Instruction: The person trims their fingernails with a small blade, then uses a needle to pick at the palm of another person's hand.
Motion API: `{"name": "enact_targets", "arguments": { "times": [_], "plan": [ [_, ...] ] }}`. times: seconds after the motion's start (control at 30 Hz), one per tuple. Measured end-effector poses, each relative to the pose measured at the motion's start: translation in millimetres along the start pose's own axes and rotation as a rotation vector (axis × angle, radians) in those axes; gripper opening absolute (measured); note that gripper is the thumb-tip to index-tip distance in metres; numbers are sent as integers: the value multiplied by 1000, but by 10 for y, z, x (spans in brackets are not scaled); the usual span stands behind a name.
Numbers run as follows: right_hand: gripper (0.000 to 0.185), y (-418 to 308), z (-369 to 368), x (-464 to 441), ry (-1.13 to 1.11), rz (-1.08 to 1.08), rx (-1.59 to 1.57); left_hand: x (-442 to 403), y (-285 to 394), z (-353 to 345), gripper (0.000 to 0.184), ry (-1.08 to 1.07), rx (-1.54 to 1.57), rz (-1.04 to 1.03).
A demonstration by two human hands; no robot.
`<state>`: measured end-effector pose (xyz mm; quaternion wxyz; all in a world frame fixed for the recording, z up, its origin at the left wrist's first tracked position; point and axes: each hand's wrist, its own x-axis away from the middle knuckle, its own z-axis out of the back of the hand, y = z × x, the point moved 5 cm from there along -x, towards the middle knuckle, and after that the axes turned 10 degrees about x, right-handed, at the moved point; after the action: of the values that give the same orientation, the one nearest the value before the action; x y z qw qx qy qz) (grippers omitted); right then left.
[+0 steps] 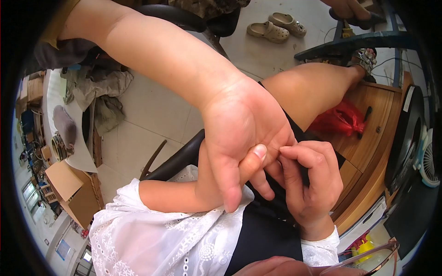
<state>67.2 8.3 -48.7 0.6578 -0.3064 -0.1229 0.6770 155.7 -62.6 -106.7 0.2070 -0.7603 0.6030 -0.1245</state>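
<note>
Another person's hand (246,119) lies palm up in the middle of the view, on an arm reaching in from the upper left. My left hand (252,163) grips it from below, my thumb pressed on its palm and most of my fingers hidden behind it. To the right, my right hand (311,181) has its thumb and index fingertip together at the edge of that palm. Whatever the pinch may hold is too small to make out.
Behind are a wooden drawer unit (368,142) with a red plastic bag (340,118), a black chair (177,158) and beige clogs (269,32) on the floor. An open cardboard box (76,191) stands left. Part of another person's hand (352,9) shows at the upper right.
</note>
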Motion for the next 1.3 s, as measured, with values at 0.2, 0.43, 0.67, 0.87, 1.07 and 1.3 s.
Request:
{"name": "enact_targets", "arguments": {
  "times": [0.2,0.43,0.67,0.87,1.07,1.3],
  "plan": [
    [20,25,-39,-61,-18,-29,4,-15,103,193,63,-376,40,17],
    [17,256,-131,-145,3,-83,-40,-94,147,242,61,-458,63,-49],
    [23,339,-172,-178,-14,-30,-2,-67,199,275,60,-309,117,-106],
    [24,311,-161,-172,-16,-63,9,-102,173,382,58,-250,157,-132],
    [24,293,-163,-162,-27,-74,29,-162,117,410,57,-233,217,-157],
    [26,277,-164,-189,-26,-62,42,-194,111,432,56,-218,245,-179]
  ]
}}
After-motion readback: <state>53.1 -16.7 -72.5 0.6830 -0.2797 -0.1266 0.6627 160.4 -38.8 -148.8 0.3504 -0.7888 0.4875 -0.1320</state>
